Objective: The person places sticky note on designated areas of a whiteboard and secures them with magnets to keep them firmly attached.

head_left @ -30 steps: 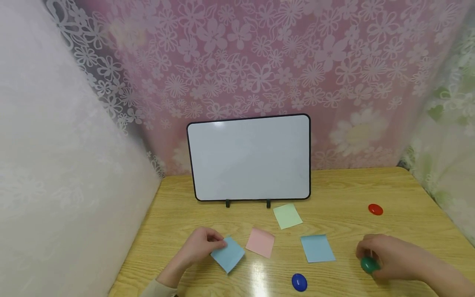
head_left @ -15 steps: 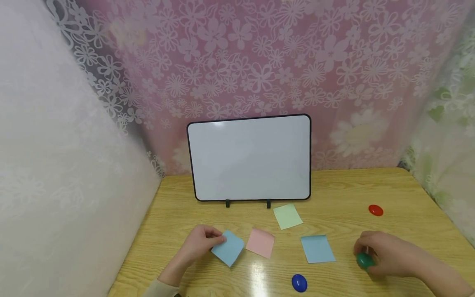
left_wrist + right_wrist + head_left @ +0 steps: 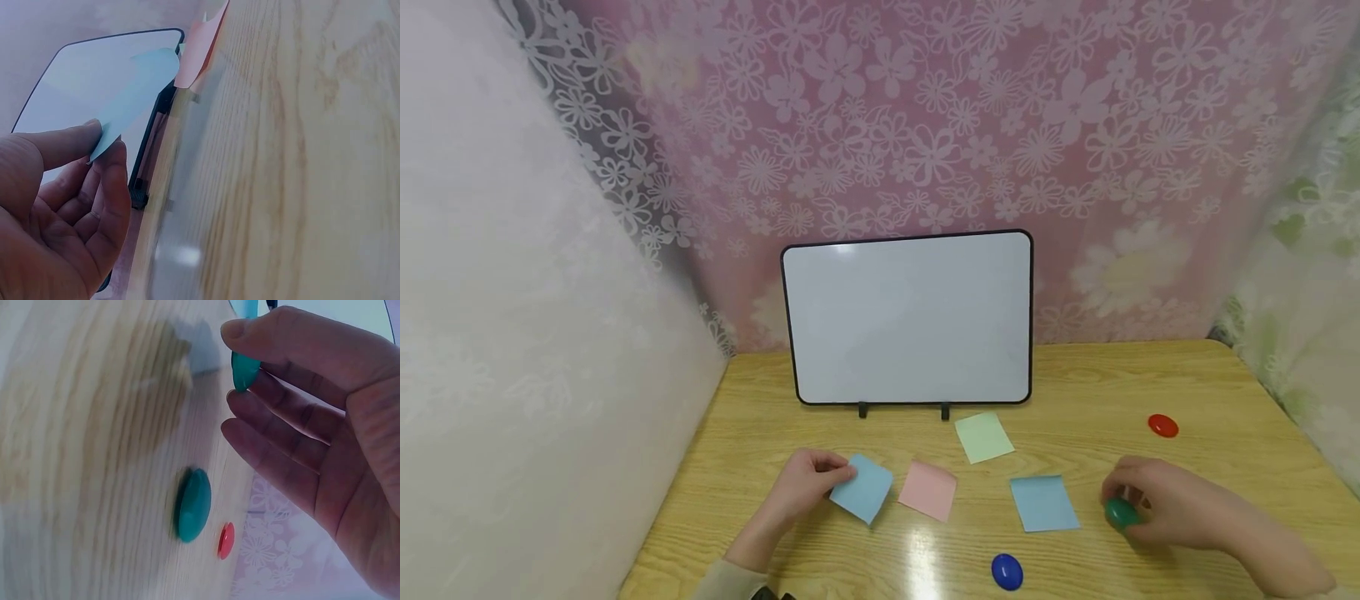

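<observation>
My left hand (image 3: 808, 487) pinches a light blue sticky note (image 3: 865, 490) by its left corner between thumb and fingers. In the left wrist view the note (image 3: 140, 87) stands off the wooden table, curving slightly, and overlaps the whiteboard. At the right, my right hand (image 3: 1172, 504) holds a green oval magnet (image 3: 1122, 514) between thumb and fingertips, above the table. A second green magnet (image 3: 194, 506) lies on the table below that hand in the right wrist view; in the head view it is hidden by the hand or arm.
A blank whiteboard (image 3: 910, 321) stands on small black feet at the back. Pink (image 3: 928, 492), pale green (image 3: 985, 437) and light blue (image 3: 1045, 502) sticky notes lie before it. A blue magnet (image 3: 1007, 572) is near the front, a red magnet (image 3: 1162, 426) at the right.
My left hand has raised the blue note slightly, away from me. My right hand has moved left and a little farther off, carrying the green magnet with it.
</observation>
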{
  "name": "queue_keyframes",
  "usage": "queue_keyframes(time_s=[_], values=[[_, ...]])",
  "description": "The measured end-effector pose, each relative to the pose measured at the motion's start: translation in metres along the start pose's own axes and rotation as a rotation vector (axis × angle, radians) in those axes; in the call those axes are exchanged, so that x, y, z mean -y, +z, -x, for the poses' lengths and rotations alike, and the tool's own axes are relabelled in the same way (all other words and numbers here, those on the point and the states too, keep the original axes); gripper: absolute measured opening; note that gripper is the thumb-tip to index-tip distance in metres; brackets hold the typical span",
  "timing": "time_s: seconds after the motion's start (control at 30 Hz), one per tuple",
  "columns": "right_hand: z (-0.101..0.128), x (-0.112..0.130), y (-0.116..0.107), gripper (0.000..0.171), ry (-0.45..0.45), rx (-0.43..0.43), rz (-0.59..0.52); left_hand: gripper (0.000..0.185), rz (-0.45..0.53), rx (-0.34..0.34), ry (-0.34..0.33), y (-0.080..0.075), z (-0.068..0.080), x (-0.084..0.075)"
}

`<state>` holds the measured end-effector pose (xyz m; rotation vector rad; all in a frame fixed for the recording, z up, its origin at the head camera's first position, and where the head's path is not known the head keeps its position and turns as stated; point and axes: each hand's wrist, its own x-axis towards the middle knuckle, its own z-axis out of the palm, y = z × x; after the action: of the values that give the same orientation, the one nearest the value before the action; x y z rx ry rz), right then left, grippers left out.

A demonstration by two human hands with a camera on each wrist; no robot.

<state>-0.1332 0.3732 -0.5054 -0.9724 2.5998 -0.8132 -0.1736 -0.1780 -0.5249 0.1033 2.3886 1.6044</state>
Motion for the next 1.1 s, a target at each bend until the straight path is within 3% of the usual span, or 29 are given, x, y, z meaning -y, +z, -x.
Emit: queue_keyframes(time_s=[0.4,0.7,1.1], values=[[-0.018,0.004,0.003,0.032,0.049,-0.015,0.036,0.027,0.024,-0.049,0.004,0.001,-0.009,0.007],[-0.025,0.010,0.002,0.037,0.081,-0.085,0.054,0.029,0.050,-0.063,0.032,-0.001,-0.011,0.007],[-0.042,0.017,0.004,0.038,0.048,-0.144,0.090,0.028,0.115,-0.067,0.054,0.004,-0.016,-0.002]])
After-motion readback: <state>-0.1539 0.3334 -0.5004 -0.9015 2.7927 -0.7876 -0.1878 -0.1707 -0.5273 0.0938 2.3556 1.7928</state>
